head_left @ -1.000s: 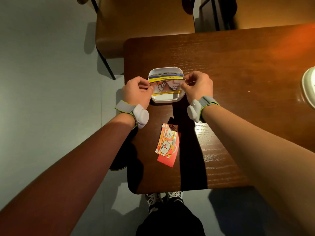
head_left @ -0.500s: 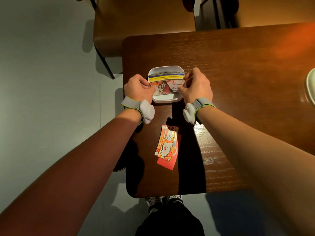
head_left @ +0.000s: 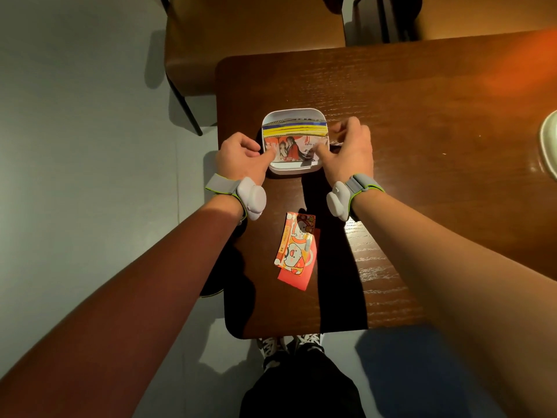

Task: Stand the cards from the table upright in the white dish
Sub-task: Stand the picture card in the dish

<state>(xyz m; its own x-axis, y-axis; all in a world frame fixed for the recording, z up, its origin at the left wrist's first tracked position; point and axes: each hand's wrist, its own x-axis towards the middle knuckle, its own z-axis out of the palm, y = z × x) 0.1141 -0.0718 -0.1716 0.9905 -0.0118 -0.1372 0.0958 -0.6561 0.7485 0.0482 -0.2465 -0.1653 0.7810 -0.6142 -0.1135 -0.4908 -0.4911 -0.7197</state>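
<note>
Both hands flank the dish (head_left: pixel 294 173) at the table's (head_left: pixel 422 146) far left. The left hand (head_left: pixel 241 158) and right hand (head_left: pixel 349 149) press their thumbs on the front card (head_left: pixel 291 149), other fingers loosely curled. Two cards (head_left: pixel 297 245) lie nearer. Letting go carelessly could tip the leaning stack flat.
</note>
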